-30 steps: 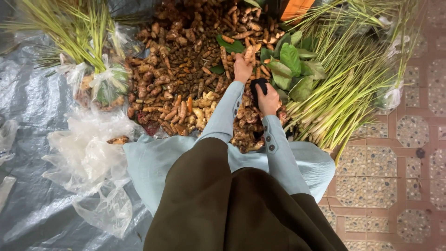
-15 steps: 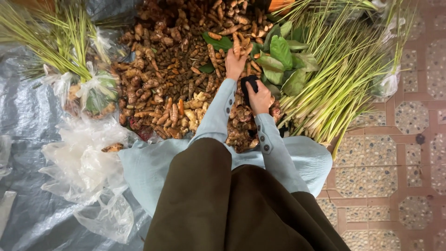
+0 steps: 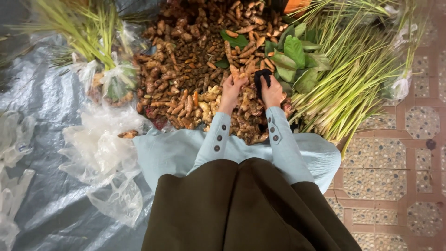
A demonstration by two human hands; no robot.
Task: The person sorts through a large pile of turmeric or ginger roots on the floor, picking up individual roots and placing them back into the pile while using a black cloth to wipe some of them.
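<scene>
While the person bends over the heap, both arms in pale blue sleeves reach down to the near edge of the pile of roots [image 3: 200,79], which lies on a grey plastic sheet [image 3: 51,139]. Left hand [image 3: 231,93] has its fingers curled around one orange-brown root [image 3: 234,73], lifted a little from the pile. Right hand [image 3: 271,92] is closed on a small black object [image 3: 261,76]; what it is I cannot tell. To do this well, I think it is best to hold the root firmly near one end and keep both hands low, so loose pieces do not roll. Farther right lie green leaves [image 3: 292,51] and lemongrass stalks [image 3: 353,79]; at the far left corner stand more bundled stalks [image 3: 88,28].
</scene>
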